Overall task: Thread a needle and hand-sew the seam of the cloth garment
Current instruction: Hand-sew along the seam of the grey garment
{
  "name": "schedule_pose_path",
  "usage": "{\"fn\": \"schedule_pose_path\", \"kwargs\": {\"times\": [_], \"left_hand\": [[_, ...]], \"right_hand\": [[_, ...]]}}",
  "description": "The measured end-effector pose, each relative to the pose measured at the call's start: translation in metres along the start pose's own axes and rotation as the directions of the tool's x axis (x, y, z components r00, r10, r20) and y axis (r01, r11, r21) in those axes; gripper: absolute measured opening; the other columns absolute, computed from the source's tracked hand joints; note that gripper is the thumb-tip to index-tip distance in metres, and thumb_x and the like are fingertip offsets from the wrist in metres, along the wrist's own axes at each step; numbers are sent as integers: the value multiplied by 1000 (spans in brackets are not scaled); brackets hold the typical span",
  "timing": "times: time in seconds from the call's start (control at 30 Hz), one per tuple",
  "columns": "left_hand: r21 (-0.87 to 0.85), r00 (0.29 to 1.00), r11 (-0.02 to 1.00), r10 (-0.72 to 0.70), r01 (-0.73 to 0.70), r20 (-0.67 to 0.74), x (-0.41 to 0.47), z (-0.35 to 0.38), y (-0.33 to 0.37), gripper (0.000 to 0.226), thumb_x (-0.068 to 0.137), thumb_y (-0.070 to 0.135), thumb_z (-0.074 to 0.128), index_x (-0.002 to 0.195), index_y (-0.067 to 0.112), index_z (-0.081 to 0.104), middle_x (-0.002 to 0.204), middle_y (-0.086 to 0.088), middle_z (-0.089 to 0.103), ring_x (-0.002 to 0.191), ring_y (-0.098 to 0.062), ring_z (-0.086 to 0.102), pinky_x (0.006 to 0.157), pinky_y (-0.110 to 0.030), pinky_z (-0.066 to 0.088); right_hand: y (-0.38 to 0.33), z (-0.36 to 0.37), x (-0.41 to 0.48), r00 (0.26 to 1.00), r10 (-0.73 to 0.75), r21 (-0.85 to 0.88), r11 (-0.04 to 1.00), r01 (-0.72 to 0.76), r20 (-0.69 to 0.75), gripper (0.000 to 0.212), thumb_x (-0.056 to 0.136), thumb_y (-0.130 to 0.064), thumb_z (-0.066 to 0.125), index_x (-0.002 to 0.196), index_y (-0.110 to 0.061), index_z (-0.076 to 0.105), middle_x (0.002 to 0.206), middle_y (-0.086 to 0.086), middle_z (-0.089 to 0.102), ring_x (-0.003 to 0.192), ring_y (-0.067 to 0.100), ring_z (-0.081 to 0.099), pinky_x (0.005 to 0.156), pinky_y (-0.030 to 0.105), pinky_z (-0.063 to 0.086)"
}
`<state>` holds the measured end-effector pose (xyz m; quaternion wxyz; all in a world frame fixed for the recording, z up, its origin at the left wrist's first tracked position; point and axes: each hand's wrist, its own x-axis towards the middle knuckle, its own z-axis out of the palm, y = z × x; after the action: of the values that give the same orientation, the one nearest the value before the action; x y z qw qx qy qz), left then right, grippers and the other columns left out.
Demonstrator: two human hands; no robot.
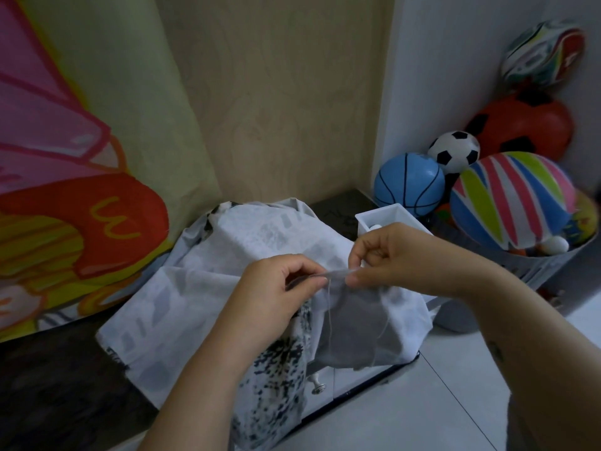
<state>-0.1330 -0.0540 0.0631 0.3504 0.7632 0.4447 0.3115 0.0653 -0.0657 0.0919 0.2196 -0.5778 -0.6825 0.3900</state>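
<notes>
1. The garment point(201, 304) is thin white cloth printed with pale grey blocks. One hanging part carries a dense black speckle. It lies heaped on the dark surface point(65, 385) and spills over the front edge toward the floor point(422, 402).
2. A fold of the garment is lifted between the two hands and drawn into a short, taut ridge. The left hand point(279, 288) holds its left end, fingers point(317, 281) curled and pinching the cloth. The right hand point(393, 255) pinches the right end between thumb and forefinger, with the other fingers curled in.
3. A pale thread point(329, 307) drops from the pinched ridge in a thin loop across a grey panel of the cloth. The needle is too fine to make out.
4. The garment's right corner overhangs the corner of the surface. A white box point(387, 216) stands just behind the right hand, near the right edge. Bare dark top lies to the left of the cloth, with a narrow strip behind it.
5. Below the front edge, a pale cabinet front with a metal knob point(320, 387) shows beside the hanging cloth.
6. A curtain point(65, 157) with a bright cartoon print hangs at the left, against a light wood-grain panel point(276, 92).
7. To the right, by a white wall, a basket point(536, 265) is piled with balls. They include a blue basketball point(409, 183), a small black-and-white football point(453, 151), a striped ball point(510, 200) and an orange-and-black ball point(520, 125).
</notes>
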Motion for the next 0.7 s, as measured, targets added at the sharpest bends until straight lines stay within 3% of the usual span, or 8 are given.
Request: {"fn": "schedule_pose_path", "kwargs": {"times": [0.1, 0.23, 0.37, 0.47, 0.63, 0.7], "left_hand": [[124, 994, 992, 18, -5, -108, 1, 3, 1, 25, 87, 16, 67, 75, 38, 65, 79, 19, 67, 80, 6, 61, 70, -7, 45], [279, 968, 960, 76, -6, -240, 4, 8, 0, 16, 87, 11, 63, 88, 23, 73, 84, 15, 64, 81, 0, 60, 73, -12, 49], [292, 958, 957, 82, 1, -273, 4, 14, 2, 18, 88, 9, 60, 93, 20, 74, 88, 13, 65, 82, -1, 60, 71, -7, 45], [227, 953, 973, 27, 45, -302, 5, 19, 3, 19, 90, 8, 56, 94, 20, 71, 92, 11, 66, 85, -2, 59, 70, -5, 44], [152, 909, 983, -28, 99, -417, 12, 35, 15, 25, 91, 3, 43, 76, 22, 42, 81, 6, 46, 71, -4, 46, 62, -5, 36], [135, 911, 988, -14, 76, -412, 15, 39, 13, 25, 92, 8, 44, 75, 25, 38, 82, 6, 44, 70, -4, 44, 60, -5, 36]], "right_hand": [[0, 0, 1, 995, -47, -130, 991, 35, -91, 15, 78, -33, 72, 68, -28, 62, 44, -10, 41, 44, 4, 36, 53, 17, 35], [-5, -3, 2, 978, -112, -253, 965, 66, -174, 17, 81, -27, 70, 68, -29, 59, 45, -17, 48, 48, -7, 46, 49, 6, 36], [-1, -1, 6, 958, -124, -317, 948, 37, -259, 13, 83, -27, 69, 75, -31, 59, 67, -22, 47, 62, -23, 46, 58, -4, 34], [3, 1, 8, 945, -123, -310, 950, 24, -304, 9, 83, -26, 69, 79, -26, 61, 64, -20, 43, 57, -30, 39, 56, -4, 33], [-2, 4, 9, 929, -142, -267, 963, 48, -343, 14, 83, -26, 69, 74, -27, 58, 55, -9, 43, 49, -14, 44, 53, 0, 35], [-2, 2, 9, 922, -133, -229, 972, 49, -365, 15, 82, -25, 70, 74, -26, 57, 52, -6, 42, 43, -6, 43, 49, 1, 34]]}}
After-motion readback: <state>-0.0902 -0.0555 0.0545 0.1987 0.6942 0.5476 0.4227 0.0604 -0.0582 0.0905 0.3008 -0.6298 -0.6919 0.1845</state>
